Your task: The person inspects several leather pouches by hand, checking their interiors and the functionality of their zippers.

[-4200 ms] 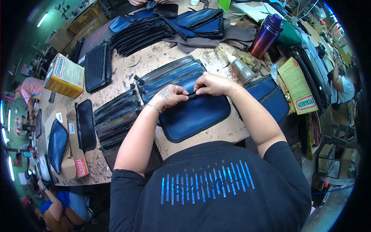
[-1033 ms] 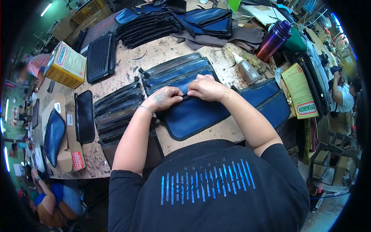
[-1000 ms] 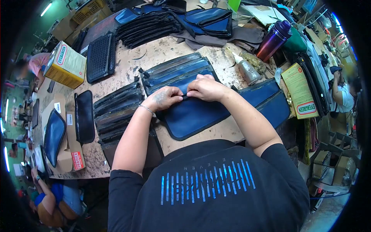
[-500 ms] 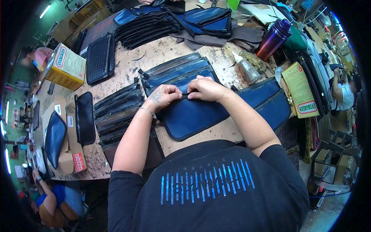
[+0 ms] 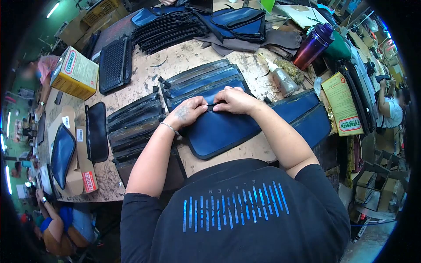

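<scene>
A dark blue panel with a rounded, black-bound edge (image 5: 223, 133) lies in front of me on the worktable. My left hand (image 5: 188, 110) pinches the black strip along its top edge, thumb and fingers pressed together. Close beside it, my right hand (image 5: 237, 101) is closed on the same edge, fingertips almost meeting the left ones. Just beyond the hands, overlapping blue pieces with black edges (image 5: 204, 78) lie partly under this panel. To the left is a row of dark overlapping pieces (image 5: 136, 116); more blue panels (image 5: 302, 116) extend to the right.
Yellow Evergreen tins stand at the left (image 5: 75, 72) and right (image 5: 344, 105). A purple bottle (image 5: 313, 46) and a squeeze bottle (image 5: 283, 79) are at the back right. Stacked black-edged pieces (image 5: 169, 30) sit at the back. Co-workers (image 5: 388, 105) are around the table.
Both hands stay on the panel's top edge, with only slight finger and wrist shifts. The person at the far left has moved an arm down.
</scene>
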Demonstrator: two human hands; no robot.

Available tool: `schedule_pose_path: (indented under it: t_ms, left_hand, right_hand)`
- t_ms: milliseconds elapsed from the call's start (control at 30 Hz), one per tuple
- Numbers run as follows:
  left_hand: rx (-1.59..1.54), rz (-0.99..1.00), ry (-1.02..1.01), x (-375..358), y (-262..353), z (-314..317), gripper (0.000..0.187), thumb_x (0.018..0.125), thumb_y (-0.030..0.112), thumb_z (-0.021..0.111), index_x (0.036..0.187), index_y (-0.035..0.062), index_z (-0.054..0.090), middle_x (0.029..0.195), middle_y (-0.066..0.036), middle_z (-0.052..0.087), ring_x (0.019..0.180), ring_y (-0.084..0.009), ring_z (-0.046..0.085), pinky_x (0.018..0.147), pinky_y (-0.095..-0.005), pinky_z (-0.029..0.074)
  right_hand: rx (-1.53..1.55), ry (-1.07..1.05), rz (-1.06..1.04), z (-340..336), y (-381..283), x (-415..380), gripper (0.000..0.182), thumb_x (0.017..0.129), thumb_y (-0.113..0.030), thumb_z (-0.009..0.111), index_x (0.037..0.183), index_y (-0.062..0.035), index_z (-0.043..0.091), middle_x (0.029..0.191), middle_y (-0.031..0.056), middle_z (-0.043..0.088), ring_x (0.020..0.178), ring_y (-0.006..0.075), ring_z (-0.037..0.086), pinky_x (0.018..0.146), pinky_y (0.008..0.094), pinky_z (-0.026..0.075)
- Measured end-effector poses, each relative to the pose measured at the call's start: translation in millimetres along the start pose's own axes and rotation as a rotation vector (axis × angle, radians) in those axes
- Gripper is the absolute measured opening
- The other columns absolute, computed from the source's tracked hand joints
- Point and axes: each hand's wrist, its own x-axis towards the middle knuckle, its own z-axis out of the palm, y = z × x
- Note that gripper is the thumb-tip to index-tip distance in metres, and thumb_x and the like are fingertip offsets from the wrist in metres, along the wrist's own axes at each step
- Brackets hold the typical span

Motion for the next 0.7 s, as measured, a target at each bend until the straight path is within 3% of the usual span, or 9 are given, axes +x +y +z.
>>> schedule_pose_path:
  t_ms: [133, 233, 300, 433, 500, 700]
  left_hand:
    - [-0.028, 0.011, -0.003, 5.3, -12.9, -0.2, 0.019, 0.084, 0.020, 0.052, 0.090, 0.0021, 0.055, 0.079, -0.011, 0.058, 0.074, -0.0204, 0.055, 0.069, -0.0297, 0.042]
    - [-0.146, -0.052, -0.054, 8.5, -17.5, 0.2, 0.019, 0.084, 0.021, 0.052, 0.090, 0.0030, 0.055, 0.077, -0.008, 0.057, 0.072, -0.0159, 0.052, 0.067, -0.0279, 0.042]
    - [-0.169, -0.028, -0.083, 9.1, -18.0, 0.4, 0.013, 0.088, 0.019, 0.050, 0.086, 0.0065, 0.053, 0.070, 0.008, 0.043, 0.065, -0.0037, 0.036, 0.059, -0.0179, 0.032]
    - [-0.151, -0.027, -0.066, 5.2, -9.0, -1.0, 0.014, 0.087, 0.021, 0.052, 0.086, 0.0067, 0.054, 0.070, 0.008, 0.043, 0.064, -0.0031, 0.036, 0.058, -0.0174, 0.032]
    - [-0.338, -0.158, -0.153, 4.1, -0.3, -4.9, 0.017, 0.087, 0.024, 0.053, 0.086, 0.0074, 0.054, 0.070, 0.009, 0.044, 0.062, -0.0023, 0.036, 0.055, -0.0171, 0.031]
    - [-0.256, -0.148, -0.199, 13.7, -3.8, -4.2, 0.016, 0.085, 0.025, 0.057, 0.078, 0.0104, 0.056, 0.066, 0.010, 0.044, 0.060, -0.0010, 0.036, 0.053, -0.0171, 0.029]
  right_hand:
    - [0.065, 0.021, -0.022, 0.3, 7.6, 2.9, 0.028, 0.082, -0.037, 0.054, 0.089, -0.0115, 0.063, 0.084, 0.0100, 0.063, 0.088, 0.0259, 0.056, 0.080, 0.0388, 0.039]
    - [0.182, -0.057, 0.075, -2.2, 11.9, 5.6, 0.031, 0.085, -0.038, 0.050, 0.088, -0.0092, 0.062, 0.080, 0.0131, 0.062, 0.080, 0.0285, 0.058, 0.076, 0.0370, 0.041]
    - [0.183, -0.030, 0.025, 0.5, 14.0, 7.5, 0.033, 0.087, -0.037, 0.046, 0.086, -0.0080, 0.061, 0.077, 0.0146, 0.061, 0.076, 0.0296, 0.058, 0.073, 0.0358, 0.042]
    - [0.188, -0.062, 0.108, -3.1, 7.7, 5.6, 0.032, 0.087, -0.036, 0.045, 0.086, -0.0081, 0.061, 0.078, 0.0141, 0.061, 0.078, 0.0294, 0.058, 0.073, 0.0360, 0.042]
    - [0.157, -0.022, 0.081, -0.4, 10.0, 6.7, 0.032, 0.087, -0.036, 0.045, 0.087, -0.0080, 0.061, 0.081, 0.0146, 0.061, 0.080, 0.0296, 0.058, 0.073, 0.0366, 0.043]
    - [0.255, -0.040, 0.149, -1.0, 13.7, 10.5, 0.033, 0.087, -0.037, 0.045, 0.087, -0.0073, 0.061, 0.084, 0.0157, 0.061, 0.083, 0.0305, 0.058, 0.074, 0.0378, 0.043]
